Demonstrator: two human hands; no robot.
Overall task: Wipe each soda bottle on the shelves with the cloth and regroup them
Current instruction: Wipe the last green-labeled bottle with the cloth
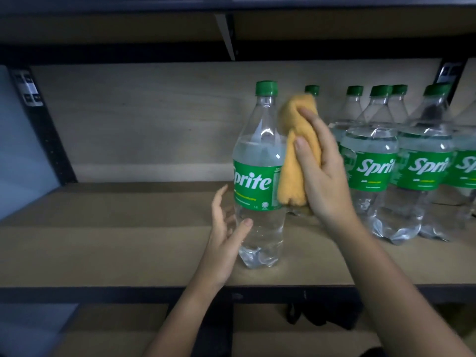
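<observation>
A clear Sprite bottle (258,176) with a green cap and green label stands upright near the front of the wooden shelf (128,240). My right hand (322,171) grips a bunched orange cloth (296,161) and holds it against the bottle's right side. My left hand (226,235) is at the bottle's lower left with fingers spread and relaxed, the thumb touching the clear lower part. Several more Sprite bottles (373,163) stand grouped on the right of the shelf.
A wooden back panel (154,119) closes the shelf behind. Black metal uprights (43,130) stand at the left and far right. The shelf's black front rail (128,295) runs below my arms, and another shelf board sits overhead.
</observation>
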